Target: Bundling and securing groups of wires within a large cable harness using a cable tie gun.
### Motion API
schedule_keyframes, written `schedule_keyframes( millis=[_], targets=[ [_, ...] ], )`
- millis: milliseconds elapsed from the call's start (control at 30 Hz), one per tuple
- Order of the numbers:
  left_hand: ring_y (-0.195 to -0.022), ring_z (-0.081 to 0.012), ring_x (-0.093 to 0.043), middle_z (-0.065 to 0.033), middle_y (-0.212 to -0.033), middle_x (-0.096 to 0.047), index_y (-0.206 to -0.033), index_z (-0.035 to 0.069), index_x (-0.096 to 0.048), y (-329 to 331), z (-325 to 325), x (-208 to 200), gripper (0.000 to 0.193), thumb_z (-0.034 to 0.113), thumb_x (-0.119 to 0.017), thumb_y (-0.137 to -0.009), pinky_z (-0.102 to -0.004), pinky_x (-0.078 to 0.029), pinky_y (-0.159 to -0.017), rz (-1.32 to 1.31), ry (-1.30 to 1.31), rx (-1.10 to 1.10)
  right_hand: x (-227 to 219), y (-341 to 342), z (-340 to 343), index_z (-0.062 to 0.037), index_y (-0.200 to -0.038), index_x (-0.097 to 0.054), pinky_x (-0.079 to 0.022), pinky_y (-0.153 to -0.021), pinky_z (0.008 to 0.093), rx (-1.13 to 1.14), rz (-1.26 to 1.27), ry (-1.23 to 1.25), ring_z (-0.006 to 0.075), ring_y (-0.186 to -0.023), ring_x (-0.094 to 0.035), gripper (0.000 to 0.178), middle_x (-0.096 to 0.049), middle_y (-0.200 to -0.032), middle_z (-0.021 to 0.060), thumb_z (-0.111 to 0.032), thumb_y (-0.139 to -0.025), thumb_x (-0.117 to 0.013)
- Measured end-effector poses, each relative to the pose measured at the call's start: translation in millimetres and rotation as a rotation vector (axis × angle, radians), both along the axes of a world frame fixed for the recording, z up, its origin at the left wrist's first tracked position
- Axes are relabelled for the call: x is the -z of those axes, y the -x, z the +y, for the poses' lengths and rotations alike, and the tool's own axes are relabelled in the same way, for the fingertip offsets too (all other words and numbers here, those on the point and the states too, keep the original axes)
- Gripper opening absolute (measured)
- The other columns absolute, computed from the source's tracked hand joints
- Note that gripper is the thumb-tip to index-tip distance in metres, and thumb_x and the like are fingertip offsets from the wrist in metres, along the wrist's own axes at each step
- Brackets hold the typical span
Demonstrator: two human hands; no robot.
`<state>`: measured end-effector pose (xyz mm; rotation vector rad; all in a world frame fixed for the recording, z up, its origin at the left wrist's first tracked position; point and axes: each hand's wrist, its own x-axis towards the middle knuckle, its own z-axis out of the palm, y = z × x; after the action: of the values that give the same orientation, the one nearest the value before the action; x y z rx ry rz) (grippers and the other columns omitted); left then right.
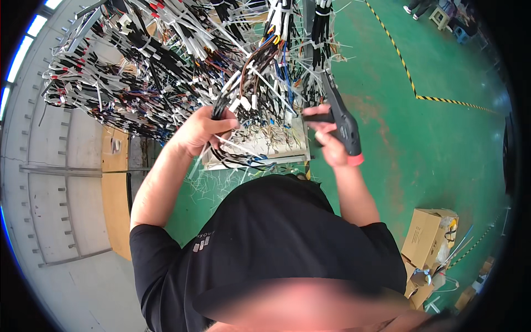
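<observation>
Bundle in the left hand (pixel 206 131), tool in the right, a gap between.
The left grip is closed around the bundle (pixel 222 103) of black cables, its long axis running far and slightly right; the right grip (pixel 333 148) wraps the handle of the black tool (pixel 348 128), nose pointing far and a little left. The bundle lies left of the tool, cable mass (pixel 149 83) crowding far and left; the white surface (pixel 300 145) ends near and right, beside green floor (pixel 409 155).
</observation>
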<state>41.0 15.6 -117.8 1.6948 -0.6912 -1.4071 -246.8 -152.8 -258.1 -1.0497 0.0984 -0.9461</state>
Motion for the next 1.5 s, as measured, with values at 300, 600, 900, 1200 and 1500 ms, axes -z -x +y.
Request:
schedule_keyframes(
  millis=[300, 600, 900, 1200, 1500],
  targets=[
    [-0.045, -0.0102, -0.048, -0.0063, -0.07, -0.062, -0.091, -0.004, -0.064, -8.8, 18.9, -49.2, 0.023, 0.012, -0.081, -0.092, -0.0258, -0.038, -0.043, 0.224, 0.121, 0.085, 8.8, -4.1, -51.4, -0.0034, -0.14, -0.067, -0.046, -0.111, 0.0348, -0.175, 0.329, 0.289, 0.0185, -0.128, -0.064, 0.048, -0.074, -0.131, 0.0073, -0.009, -0.093, -0.075],
    [-0.049, -0.0122, -0.053, -0.0098, -0.081, -0.068, -0.099, -0.003, -0.064, -5.5, 30.4, -59.1, 0.026, 0.013, -0.083, -0.09, -0.0267, -0.042, -0.043, 0.257, 0.155, 0.03, -26.6, -24.3, -26.3, -0.0035, -0.142, -0.062, -0.051, -0.099, 0.034, -0.233, 0.171, 0.258, 0.0145, -0.117, -0.064, 0.044, -0.071, -0.13, 0.0065, -0.006, -0.099, -0.069],
    [-0.046, -0.0118, -0.051, -0.0056, -0.069, -0.061, -0.091, -0.004, -0.065, -10.2, 33.8, -55.7, 0.032, 0.021, -0.084, -0.092, -0.0265, -0.04, -0.042, 0.252, 0.202, 0.094, -16.6, -44.9, -17.6, -0.0068, -0.143, -0.063, -0.051, -0.102, 0.0318, -0.336, 0.158, 0.066, 0.0112, -0.118, -0.064, 0.045, -0.072, -0.13, 0.0042, -0.009, -0.099, -0.071],
    [-0.049, -0.0118, -0.053, -0.007, -0.077, -0.064, -0.101, -0.004, -0.065, -11.8, 31.5, -49.2, 0.029, 0.017, -0.083, -0.092, -0.0275, -0.043, -0.044, 0.291, 0.206, 0.068, -25.3, -40.2, -9.4, -0.0014, -0.15, -0.055, -0.049, -0.112, 0.0405, -0.394, 0.152, 0.122, 0.0217, -0.129, -0.063, 0.053, -0.066, -0.138, 0.0113, -0.012, -0.1, -0.07],
    [-0.044, -0.0087, -0.051, -0.0014, -0.06, -0.056, -0.089, -0.003, -0.064, -3.4, 26.5, -45.9, 0.026, 0.016, -0.082, -0.094, -0.0224, -0.034, -0.042, 0.166, 0.145, 0.136, -33.3, -44.7, -16.9, -0.0031, -0.131, -0.063, -0.051, -0.081, 0.0277, -0.205, 0.088, 0.436, 0.0092, -0.094, -0.062, 0.035, -0.07, -0.116, 0.0063, -0.003, -0.097, -0.069]
  ],
)
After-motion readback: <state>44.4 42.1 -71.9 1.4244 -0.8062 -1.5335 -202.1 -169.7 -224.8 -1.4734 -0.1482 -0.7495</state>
